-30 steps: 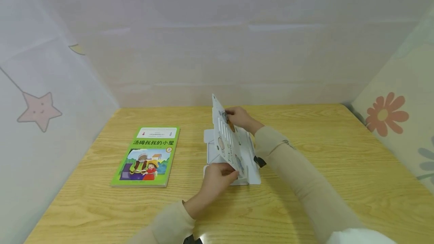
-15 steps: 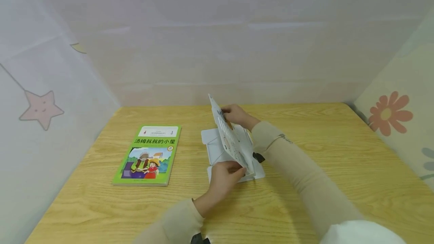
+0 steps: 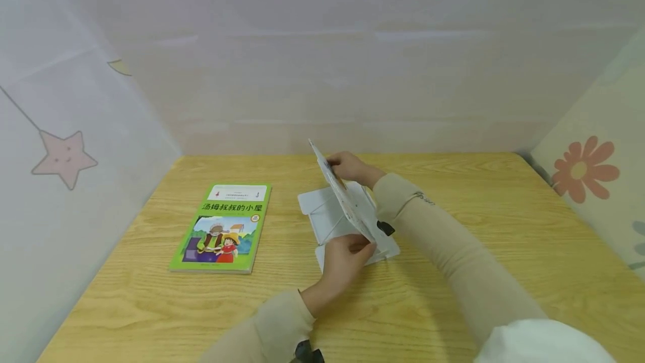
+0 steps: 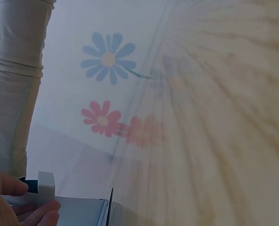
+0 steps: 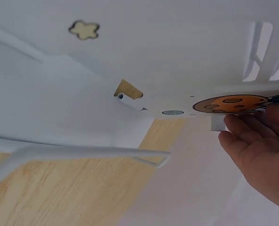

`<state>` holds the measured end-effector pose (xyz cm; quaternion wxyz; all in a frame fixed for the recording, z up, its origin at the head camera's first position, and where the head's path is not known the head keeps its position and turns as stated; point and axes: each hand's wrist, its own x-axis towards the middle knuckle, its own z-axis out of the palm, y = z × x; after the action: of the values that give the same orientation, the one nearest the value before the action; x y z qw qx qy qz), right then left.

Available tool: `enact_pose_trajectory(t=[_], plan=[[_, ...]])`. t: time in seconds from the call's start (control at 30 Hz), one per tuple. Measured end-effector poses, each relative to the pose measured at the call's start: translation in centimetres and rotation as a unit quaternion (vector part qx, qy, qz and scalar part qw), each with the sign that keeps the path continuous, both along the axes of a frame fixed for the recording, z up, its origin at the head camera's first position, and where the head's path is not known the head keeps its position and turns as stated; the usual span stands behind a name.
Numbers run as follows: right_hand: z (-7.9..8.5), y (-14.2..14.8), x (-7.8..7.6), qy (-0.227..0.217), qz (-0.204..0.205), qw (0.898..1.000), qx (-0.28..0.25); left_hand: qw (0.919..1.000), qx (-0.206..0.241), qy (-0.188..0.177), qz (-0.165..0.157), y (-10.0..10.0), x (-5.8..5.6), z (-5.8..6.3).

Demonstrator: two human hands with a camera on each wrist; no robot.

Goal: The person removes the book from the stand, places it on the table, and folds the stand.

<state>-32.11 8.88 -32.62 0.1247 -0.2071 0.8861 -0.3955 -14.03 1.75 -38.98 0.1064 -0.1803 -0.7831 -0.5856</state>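
A white metal book stand (image 3: 322, 214) stands part unfolded on the table, its printed panel (image 3: 342, 198) tilted up over the flat base. My left hand (image 3: 342, 265) pinches the panel's near edge with thumb and fingers. At the far edge, my right hand (image 3: 350, 167) grips the same panel. In the right wrist view, my right hand (image 5: 262, 150) holds the edge beside an orange planet print (image 5: 231, 103), with a white bent wire leg (image 5: 83, 153) below. The left wrist view shows my left hand (image 4: 7, 202) at a white tab (image 4: 46, 186).
To the left lies a green children's book (image 3: 221, 228) with a picture cover, flat on the wooden table (image 3: 453, 318). A pale cloth backdrop (image 3: 353, 71) rises behind the table and along both sides.
The raised panel has turned and leans further to the left, more edge-on to the head view. My left hand has moved right and slightly away from me; the base has turned with it.
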Motion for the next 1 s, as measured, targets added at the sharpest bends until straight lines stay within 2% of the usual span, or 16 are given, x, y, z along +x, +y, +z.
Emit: enact_pose_trajectory(t=[0.33, 0.47, 0.6, 0.73, 0.87, 1.0], plan=[[0.3, -0.3, 0.4, -0.002, 0.018, 1.0, 0.003, 0.9998, -0.005, -0.016, -0.005, 0.2, 0.1, 0.1], [0.7, 0.0, 0.8, -0.005, 0.03, 1.0, 0.001, 0.9997, -0.014, -0.021, -0.008, -0.1, 0.3, 0.2], [1.2, 0.3, 1.5, 0.009, 0.04, 0.999, -0.002, 0.9993, -0.021, -0.026, -0.019, -0.7, 0.6, 0.6], [2.0, 0.7, 2.2, 0.026, 0.055, 0.998, -0.019, 0.9979, -0.022, -0.042, -0.043, -1.5, 0.6, 1.2], [3.4, 1.2, 3.6, 0.03, 0.067, 0.996, -0.048, 0.9963, -0.016, -0.052, -0.067, -2.6, 0.2, 1.6], [5.2, 1.6, 5.3, 0.024, 0.073, 0.992, -0.097, 0.9976, -0.016, -0.039, -0.054, -3.7, -0.4, 2.3]])
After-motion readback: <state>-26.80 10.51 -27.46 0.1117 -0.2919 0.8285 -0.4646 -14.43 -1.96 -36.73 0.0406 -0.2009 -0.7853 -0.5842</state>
